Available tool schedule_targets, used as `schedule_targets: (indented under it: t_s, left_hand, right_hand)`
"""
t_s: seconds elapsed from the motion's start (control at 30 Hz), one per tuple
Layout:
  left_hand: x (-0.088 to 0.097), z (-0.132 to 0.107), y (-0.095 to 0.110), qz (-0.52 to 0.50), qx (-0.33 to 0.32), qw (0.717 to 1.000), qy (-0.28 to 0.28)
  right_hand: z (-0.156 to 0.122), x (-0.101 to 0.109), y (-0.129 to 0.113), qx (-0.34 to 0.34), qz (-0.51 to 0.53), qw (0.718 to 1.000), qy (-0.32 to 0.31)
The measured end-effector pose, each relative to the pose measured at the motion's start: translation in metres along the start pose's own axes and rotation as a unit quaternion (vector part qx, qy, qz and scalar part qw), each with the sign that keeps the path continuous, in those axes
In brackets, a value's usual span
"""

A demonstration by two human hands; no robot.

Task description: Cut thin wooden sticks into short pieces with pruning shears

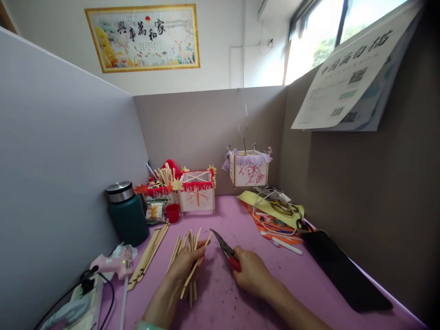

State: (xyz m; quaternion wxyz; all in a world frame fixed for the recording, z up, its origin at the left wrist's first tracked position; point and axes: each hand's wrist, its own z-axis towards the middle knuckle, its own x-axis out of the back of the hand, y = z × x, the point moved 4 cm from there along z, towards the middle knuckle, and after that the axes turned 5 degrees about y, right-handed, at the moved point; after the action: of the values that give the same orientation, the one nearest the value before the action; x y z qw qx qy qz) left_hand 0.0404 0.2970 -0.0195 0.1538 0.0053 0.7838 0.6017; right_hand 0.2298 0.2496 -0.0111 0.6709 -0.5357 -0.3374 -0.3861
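My left hand (184, 266) is closed around a thin wooden stick (196, 266), which slants up to the right over a loose bunch of similar sticks (184, 245) on the purple table (233, 298). My right hand (252, 272) grips the red handles of a pair of cutting pliers (223, 247). The pliers' dark jaws point up and left, and their tip lies just right of the stick's upper end.
More sticks (149, 254) lie to the left beside a dark green flask (127, 213) and a pink glue gun (115, 262). Paper lanterns (196, 191) (249, 168) stand at the back wall. Coloured paper, cables and pens (275, 215) and a black tablet (343, 270) lie on the right.
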Motion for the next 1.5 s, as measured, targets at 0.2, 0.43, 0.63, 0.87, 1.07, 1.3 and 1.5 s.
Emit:
schedule_targets:
  t_s: [0.2,0.43,0.63,0.87,1.07,1.3,1.5]
  left_hand:
    - [-0.006,-0.012,0.008,-0.039,0.021,0.999,-0.007]
    - [-0.007,-0.011,0.007,-0.048,0.011,0.999,-0.021]
    - [-0.009,-0.017,0.010,-0.052,0.019,0.998,-0.002]
    - [-0.012,-0.019,0.013,-0.037,0.006,0.999,-0.004]
    - [-0.010,-0.015,0.013,-0.020,-0.025,0.999,-0.018]
    - [-0.004,-0.003,0.004,-0.042,-0.046,0.997,-0.056]
    - [-0.002,-0.002,0.001,-0.055,0.007,0.997,-0.053]
  right_hand:
    - [-0.004,0.009,-0.003,0.001,0.036,0.999,0.032]
    - [-0.006,0.009,-0.005,0.014,0.035,0.999,0.037]
    - [-0.007,0.012,-0.006,0.027,0.041,0.998,0.050]
    - [-0.011,0.014,-0.010,0.043,0.046,0.998,0.030]
    - [-0.011,0.018,-0.013,0.048,0.027,0.998,0.018]
    - [-0.005,0.012,-0.009,0.031,-0.029,0.999,-0.001]
    - [-0.002,0.007,-0.003,0.002,-0.006,1.000,-0.013]
